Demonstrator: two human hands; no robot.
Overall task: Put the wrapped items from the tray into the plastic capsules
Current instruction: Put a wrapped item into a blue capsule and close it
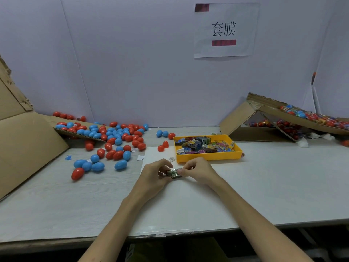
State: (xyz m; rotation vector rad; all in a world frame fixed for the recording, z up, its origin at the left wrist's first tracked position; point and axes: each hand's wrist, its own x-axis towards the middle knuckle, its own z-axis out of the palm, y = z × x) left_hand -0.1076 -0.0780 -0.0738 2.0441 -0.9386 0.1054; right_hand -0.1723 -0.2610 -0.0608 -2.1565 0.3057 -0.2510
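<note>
A small dark green wrapped item (174,173) is held just above the white table, in front of the yellow tray (209,157). My left hand (154,176) grips its left end and my right hand (198,170) pinches its right end. The tray holds several colourful wrapped items (204,145). Two open red capsule halves (163,146) lie left of the tray. Several shut red and blue egg-shaped capsules (113,140) are scattered over the left part of the table.
A flattened cardboard box (28,137) lies at the far left. A tilted cardboard box (294,118) with several film-wrapped capsules stands at the back right. A paper sign (224,30) hangs on the wall. One loose wrapper (171,159) lies beside the tray.
</note>
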